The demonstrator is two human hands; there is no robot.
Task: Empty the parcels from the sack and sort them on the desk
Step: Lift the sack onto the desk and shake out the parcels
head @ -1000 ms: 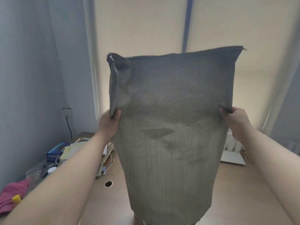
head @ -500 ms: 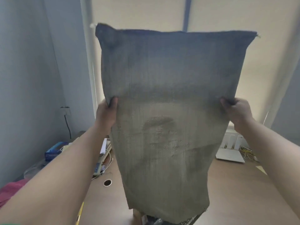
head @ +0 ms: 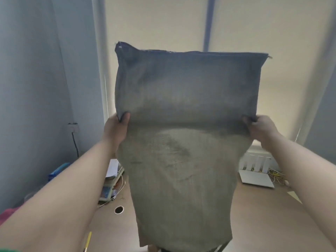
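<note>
Pale roller blinds fill the background above a wooden desk, with a grey wall at left. I see the grey woven sack held upright in mid-frame, its stitched seam uppermost and its lower end hanging over the desk; whether that end touches the surface I cannot tell.

Left hand: pinches the sack's left edge partway down, thumb on the near face, fingers hidden behind the fabric. Right hand: grips the right edge at about the same height, thumb likewise in front. Both forearms are bare and extended.

Something dark shows under the sack's bottom edge, too obscured to identify.

On the desk to the left of the sack lie a small weighing scale with a white cable, a round cable grommet, and a yellow pencil near the lower frame edge. To the right, at the desk's far side, rests a flat white device beside tangled wires. A wall socket with a black cord sits on the left wall.
</note>
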